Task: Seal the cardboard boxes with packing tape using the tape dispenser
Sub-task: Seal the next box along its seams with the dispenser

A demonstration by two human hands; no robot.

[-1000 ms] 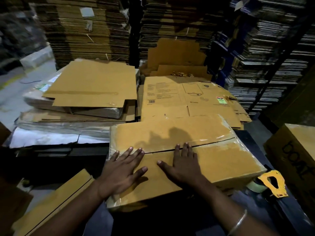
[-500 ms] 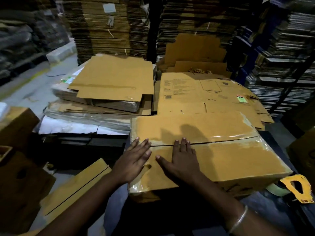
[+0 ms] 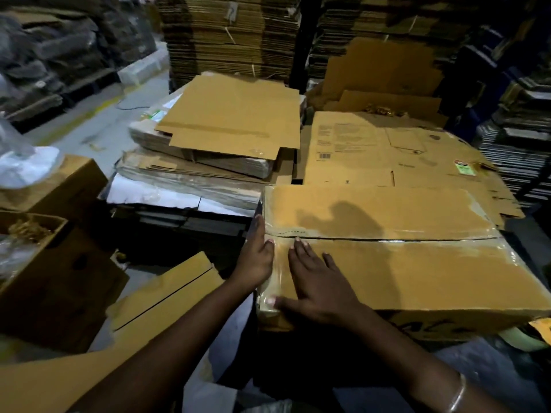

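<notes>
A closed brown cardboard box [image 3: 417,269] lies in front of me, its two top flaps meeting along a centre seam covered with clear tape. My left hand [image 3: 256,257] presses flat against the box's left side edge, fingers straight. My right hand [image 3: 316,281] lies flat on the top near the left end, fingers spread, thumb at the front left corner over the shiny tape. The yellow tape dispenser [image 3: 541,329] with its tape roll peeks in at the right edge, just below the box's front right corner.
Stacks of flattened cartons [image 3: 232,126] and a printed flat carton [image 3: 387,150] lie behind the box. Open brown boxes [image 3: 53,281] stand at the left, a taped flat box [image 3: 167,293] beside them. Tall piles of cardboard sheets [image 3: 226,34] fill the background.
The view has swung right to left. My left hand slid off the box top onto its left side. My right hand moved left toward the box's left end.
</notes>
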